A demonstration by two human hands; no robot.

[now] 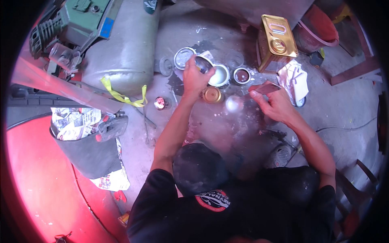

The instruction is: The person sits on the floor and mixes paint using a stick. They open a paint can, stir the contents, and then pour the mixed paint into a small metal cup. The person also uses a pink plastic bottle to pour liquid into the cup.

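Note:
My left hand [195, 79] is closed around the rim of an open metal can [206, 61] that looks dark inside. Just right of it stands an open can of white paint [219, 76], with a can of dark brown paint [242, 75] beyond. Below these is a can with a gold lid [212, 94]. My right hand [272, 101] grips a flat, dark, blade-like tool [265, 88], thumb on top, pointing left. Near the tool's left end shows a blurred, bright white round patch [234, 104]; whether it joins the tool I cannot tell.
A tall gold rectangular tin [275, 44] stands at the back right, near a red bucket [318, 30] and crumpled white paper [295, 83]. A grey tank [119, 60] and yellow strap [123, 96] lie left. Newspaper [77, 121] covers part of a red panel [38, 162].

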